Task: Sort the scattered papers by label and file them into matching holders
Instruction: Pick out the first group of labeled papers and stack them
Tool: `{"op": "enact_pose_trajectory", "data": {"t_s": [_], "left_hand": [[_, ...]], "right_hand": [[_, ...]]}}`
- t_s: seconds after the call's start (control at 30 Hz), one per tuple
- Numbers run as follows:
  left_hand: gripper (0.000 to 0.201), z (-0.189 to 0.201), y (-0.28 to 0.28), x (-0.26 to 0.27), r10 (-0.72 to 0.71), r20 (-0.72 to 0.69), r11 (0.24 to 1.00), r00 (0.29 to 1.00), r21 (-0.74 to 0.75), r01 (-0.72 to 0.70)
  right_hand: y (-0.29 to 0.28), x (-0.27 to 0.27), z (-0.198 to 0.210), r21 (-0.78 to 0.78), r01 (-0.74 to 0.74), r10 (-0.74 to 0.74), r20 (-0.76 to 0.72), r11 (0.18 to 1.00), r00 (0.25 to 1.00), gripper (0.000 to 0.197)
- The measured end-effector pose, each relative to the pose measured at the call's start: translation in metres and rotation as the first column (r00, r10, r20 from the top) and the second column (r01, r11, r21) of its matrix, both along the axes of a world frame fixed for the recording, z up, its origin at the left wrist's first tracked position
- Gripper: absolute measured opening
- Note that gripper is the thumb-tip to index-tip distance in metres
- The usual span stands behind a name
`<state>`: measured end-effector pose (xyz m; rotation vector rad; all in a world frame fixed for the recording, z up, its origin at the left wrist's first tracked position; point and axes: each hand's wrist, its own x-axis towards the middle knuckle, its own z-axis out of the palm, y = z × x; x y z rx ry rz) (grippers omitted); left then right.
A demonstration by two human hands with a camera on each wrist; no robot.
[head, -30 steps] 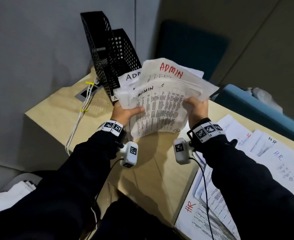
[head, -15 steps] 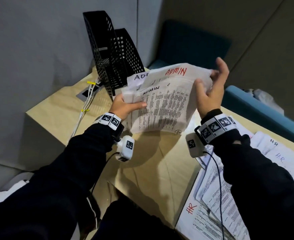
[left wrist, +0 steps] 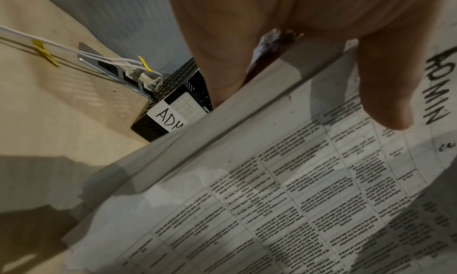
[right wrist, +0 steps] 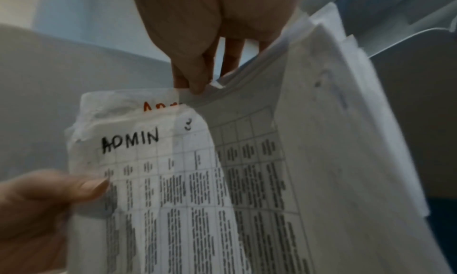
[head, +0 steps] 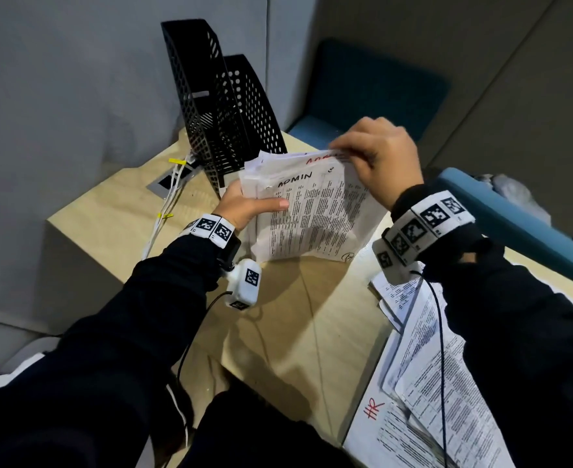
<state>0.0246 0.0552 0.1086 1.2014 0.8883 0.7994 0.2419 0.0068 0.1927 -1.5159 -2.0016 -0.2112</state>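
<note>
A stack of printed sheets marked ADMIN (head: 315,217) stands on its lower edge on the wooden desk (head: 278,332), in front of two black mesh file holders (head: 217,106). My left hand (head: 244,206) grips the stack's left edge, thumb across the front sheet (left wrist: 321,180). My right hand (head: 376,157) reaches over the top edge and pinches the sheets' upper corner (right wrist: 197,90). The nearer holder carries a white label starting ADM (left wrist: 170,119). Loose HR-marked papers (head: 420,400) lie at the right under my right sleeve.
White cables with yellow ties (head: 170,194) run to a desk socket left of the holders. A grey partition wall stands behind. A blue bench edge (head: 514,217) crosses the right side, with a dark teal cushion (head: 379,86) beyond.
The stack came down and upright onto the desk. My right hand left the stack's right edge, opened, then came over the top and pinched the upper edge. The left hand kept its grip.
</note>
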Motion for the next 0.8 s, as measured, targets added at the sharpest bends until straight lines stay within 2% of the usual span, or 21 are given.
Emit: {"op": "enact_pose_trajectory", "data": {"t_s": [0.07, 0.2, 0.4, 0.47, 0.53, 0.6, 0.63, 0.67, 0.7, 0.73, 0.77, 0.8], "left_hand": [[0.069, 0.0, -0.001, 0.0, 0.018, 0.006, 1.0, 1.0, -0.007, -0.018], [0.054, -0.001, 0.0, 0.0, 0.037, 0.008, 0.999, 0.999, -0.019, -0.036], [0.048, -0.004, 0.003, 0.003, 0.077, 0.038, 0.997, 0.996, -0.029, -0.076], [0.038, -0.002, 0.002, 0.004, 0.105, 0.029, 0.994, 0.994, -0.028, -0.105], [0.03, -0.002, 0.001, 0.004, 0.134, 0.027, 0.991, 0.991, -0.022, -0.134], [0.029, -0.003, 0.0, 0.003, 0.156, 0.018, 0.988, 0.988, -0.02, -0.156], [0.035, -0.004, 0.001, 0.003, 0.178, 0.012, 0.984, 0.984, -0.022, -0.177], [0.046, -0.006, 0.0, 0.002, 0.197, -0.003, 0.98, 0.98, -0.024, -0.197], [0.056, -0.007, -0.001, 0.002, 0.21, -0.01, 0.977, 0.978, -0.024, -0.21], [0.059, -0.008, -0.002, 0.002, 0.224, -0.007, 0.974, 0.975, -0.028, -0.224], [0.054, -0.009, -0.004, 0.002, 0.23, 0.004, 0.973, 0.973, -0.032, -0.23], [0.042, -0.009, -0.006, 0.002, 0.228, 0.016, 0.973, 0.973, -0.045, -0.227]], "right_hand": [[0.002, -0.006, -0.005, 0.004, -0.012, 0.011, 0.03, 1.0, 0.999, 0.033], [0.009, -0.015, -0.008, 0.03, 0.02, -0.018, -0.058, 0.999, 0.998, 0.031], [0.004, -0.036, -0.016, -0.199, -0.054, 0.071, 0.081, 0.978, 0.994, 0.052], [0.001, -0.034, -0.012, -0.223, -0.001, 0.018, 0.076, 0.975, 0.997, 0.064], [-0.003, -0.026, -0.006, -0.2, 0.123, -0.108, 0.083, 0.972, 0.991, 0.081], [-0.009, -0.01, -0.006, -0.168, 0.284, -0.295, -0.046, 0.944, 0.954, 0.094], [-0.011, 0.002, -0.012, -0.176, 0.358, -0.389, -0.192, 0.917, 0.901, 0.098], [-0.014, 0.013, -0.019, -0.219, 0.395, -0.451, -0.395, 0.892, 0.801, 0.1], [-0.016, 0.023, -0.029, -0.284, 0.372, -0.466, -0.608, 0.884, 0.643, 0.1], [-0.018, 0.03, -0.039, -0.343, 0.297, -0.448, -0.772, 0.891, 0.452, 0.099], [-0.02, 0.034, -0.05, -0.383, 0.203, -0.427, -0.863, 0.901, 0.27, 0.098], [-0.023, 0.037, -0.061, -0.412, 0.129, -0.427, -0.895, 0.902, 0.13, 0.095]]}}
